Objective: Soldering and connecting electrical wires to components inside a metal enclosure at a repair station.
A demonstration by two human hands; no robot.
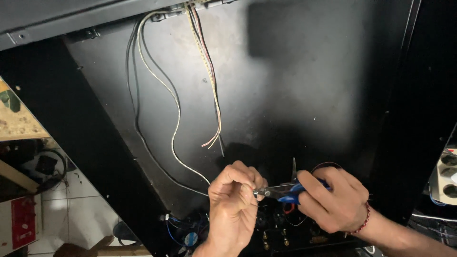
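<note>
Two hands meet low in the centre over a small pair of blue-handled cutters [281,191]: the right hand [333,200] wraps the handles, its grip clamped on them, with the metal nose pointing left toward the other hand. The left hand [234,197] has fingers pinched together right at the cutter tip, apparently on the end of a thin white wire [177,128] that runs down to it, though the pinch point is too small to confirm. Holding the wire end taut against the nose likely keeps it steady for the blades. A red beaded bracelet [365,220] sits on the right wrist. Both hands work in front of a black metal panel [295,85], tilted, with a bundle of wires hanging loose from the top edge: white ones, black ones [135,95] and a pink-and-cream strip [212,90] ending free just above the hands. Below the hands are dark components with blue wiring and a round blue part [190,238], dim and hard to read. A white tiled floor [76,209] shows at lower left, a red box [23,221] at the left edge, and a white power strip [447,176] at far right.
</note>
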